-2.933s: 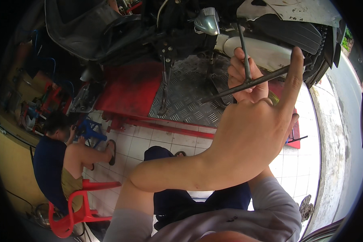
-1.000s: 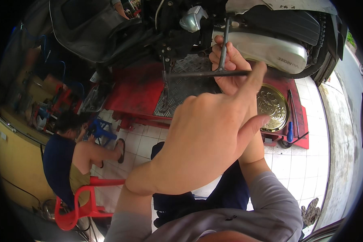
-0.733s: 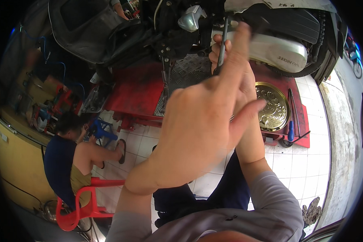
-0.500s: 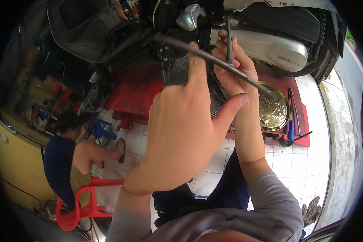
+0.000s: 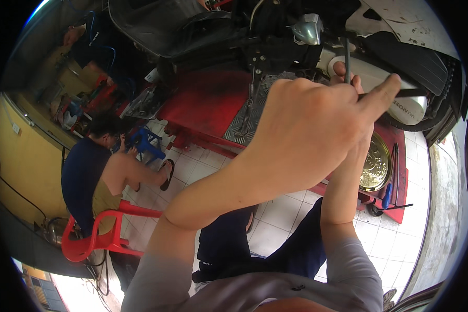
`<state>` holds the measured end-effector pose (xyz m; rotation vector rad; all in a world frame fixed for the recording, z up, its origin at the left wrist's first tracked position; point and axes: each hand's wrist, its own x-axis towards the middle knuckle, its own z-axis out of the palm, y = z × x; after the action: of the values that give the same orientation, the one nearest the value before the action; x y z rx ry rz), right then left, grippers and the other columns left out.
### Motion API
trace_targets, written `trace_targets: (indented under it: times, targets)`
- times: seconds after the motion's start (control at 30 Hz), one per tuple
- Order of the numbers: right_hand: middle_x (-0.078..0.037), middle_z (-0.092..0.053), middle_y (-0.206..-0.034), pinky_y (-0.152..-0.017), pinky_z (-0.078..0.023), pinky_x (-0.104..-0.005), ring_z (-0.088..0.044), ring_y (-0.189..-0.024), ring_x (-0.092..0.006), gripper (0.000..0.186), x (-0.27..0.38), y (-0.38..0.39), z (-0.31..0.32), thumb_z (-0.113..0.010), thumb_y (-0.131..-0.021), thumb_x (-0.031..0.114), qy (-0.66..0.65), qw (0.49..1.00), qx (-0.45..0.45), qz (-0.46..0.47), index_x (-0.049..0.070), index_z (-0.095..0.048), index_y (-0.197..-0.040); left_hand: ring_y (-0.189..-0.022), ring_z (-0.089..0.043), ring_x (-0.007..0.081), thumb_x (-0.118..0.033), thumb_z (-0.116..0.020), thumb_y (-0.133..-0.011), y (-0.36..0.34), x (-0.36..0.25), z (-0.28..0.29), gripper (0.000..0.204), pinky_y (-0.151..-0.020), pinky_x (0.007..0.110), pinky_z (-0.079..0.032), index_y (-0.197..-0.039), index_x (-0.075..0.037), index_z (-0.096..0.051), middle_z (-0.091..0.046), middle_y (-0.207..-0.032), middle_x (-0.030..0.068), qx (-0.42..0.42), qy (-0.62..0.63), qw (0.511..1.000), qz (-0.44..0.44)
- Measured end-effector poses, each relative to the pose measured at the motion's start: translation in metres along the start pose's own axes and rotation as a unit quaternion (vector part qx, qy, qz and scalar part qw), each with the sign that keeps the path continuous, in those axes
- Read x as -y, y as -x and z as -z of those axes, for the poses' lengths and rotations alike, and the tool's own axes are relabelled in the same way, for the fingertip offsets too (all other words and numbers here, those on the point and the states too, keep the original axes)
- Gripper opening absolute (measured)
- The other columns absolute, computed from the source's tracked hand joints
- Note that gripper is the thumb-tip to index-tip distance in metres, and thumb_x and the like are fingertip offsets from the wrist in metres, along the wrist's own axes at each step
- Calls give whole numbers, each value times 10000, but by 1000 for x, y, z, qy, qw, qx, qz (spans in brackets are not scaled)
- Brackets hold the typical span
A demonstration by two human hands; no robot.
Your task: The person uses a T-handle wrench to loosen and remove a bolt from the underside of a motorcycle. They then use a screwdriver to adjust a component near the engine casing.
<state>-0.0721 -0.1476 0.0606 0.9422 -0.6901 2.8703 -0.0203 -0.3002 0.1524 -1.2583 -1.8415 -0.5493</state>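
A dark T-handled wrench (image 5: 347, 57) stands at the scooter's side, its shaft upright in the picture and its crossbar nearly level. My right hand (image 5: 343, 73) is wrapped round the shaft, mostly hidden behind my left hand (image 5: 317, 125). That left hand reaches across from the lower left with its index finger stretched out on the crossbar and the other fingers bent, their tips out of sight. Just beyond are the scooter's silver side casing (image 5: 406, 112) and a chrome part (image 5: 308, 30).
The scooter rests over a red platform (image 5: 203, 104). At its right lie a gold embossed round tray (image 5: 374, 164) and a blue-handled screwdriver (image 5: 387, 195). A co-worker (image 5: 86, 177) sits low at the left on a red plastic chair (image 5: 83, 244), beside a blue object (image 5: 145, 145).
My left hand has swung rightward from half a second ago, and the crossbar has turned from diagonal to nearly level. The view has shifted, putting the scooter farther right in the picture.
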Motion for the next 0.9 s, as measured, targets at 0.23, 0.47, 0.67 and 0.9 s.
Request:
trace_targets:
  times: [0.23, 0.47, 0.67, 0.9]
  targets:
    - [14, -527, -781, -435, -320, -139, -419, -539, -6, 319, -10, -6, -41, -606, -934, 234, 18, 992, -121, 5, -1, -552, -1143, -639, -568, 166, -99, -657, -618, 5, -4, 1, 222, -538, 288, -436, -838, -99, -690, -571, -652, 22, 48, -95, 990, -97]
    - [-29, -510, -717, -418, -316, -151, -415, -554, -40, 290, 6, -11, -19, -511, -978, 234, -154, 983, 93, -37, -36, -562, -1072, -597, -541, 207, 3, -668, -575, 19, 5, -15, 216, -494, 301, -415, -779, -67, -688, -503, -667, 34, 70, 24, 997, -28]
    - [-9, -499, -588, -315, -267, -148, -350, -404, -20, 240, 4, 4, -46, -505, -966, 218, -29, 993, -92, -74, 25, -543, -830, -604, -598, 156, 32, -664, -728, 44, -8, -16, 263, -547, 238, -466, -980, 16, -588, -576, -763, 69, 53, 172, 981, 78]
    - [-49, -520, -511, -325, -294, -191, -388, -351, -64, 282, -2, 7, -54, -538, -940, 247, 50, 995, -67, -53, 13, -580, -790, -753, -663, 141, -15, -680, -831, 74, -9, -36, 349, -630, 230, -547, -1103, 74, -482, -648, -885, 123, -96, 254, 944, 187]
